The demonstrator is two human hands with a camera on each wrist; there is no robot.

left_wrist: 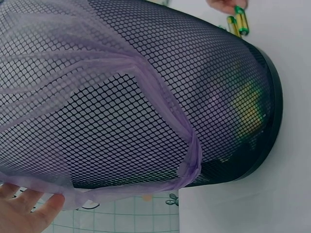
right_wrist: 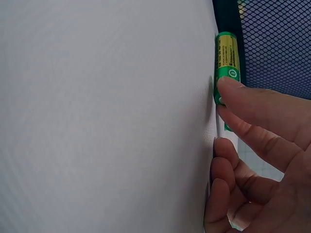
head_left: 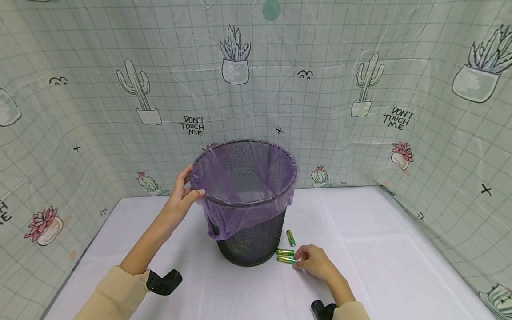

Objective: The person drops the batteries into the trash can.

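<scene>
A black mesh wastebasket stands on the table, lined with a purple plastic bag folded over its rim. My left hand grips the rim and bag on the left side, thumb over the edge; its fingertips show in the left wrist view. Beside the basket's base on the right lie two green-and-gold batteries side by side, the farther battery and the nearer battery. My right hand pinches the end of the nearer one between thumb and forefinger. Another battery lies just behind them.
White cloth covers the table. A grid-patterned curtain with cactus drawings encloses the back and sides. Through the mesh, a blurred yellow-green thing shows low in the basket.
</scene>
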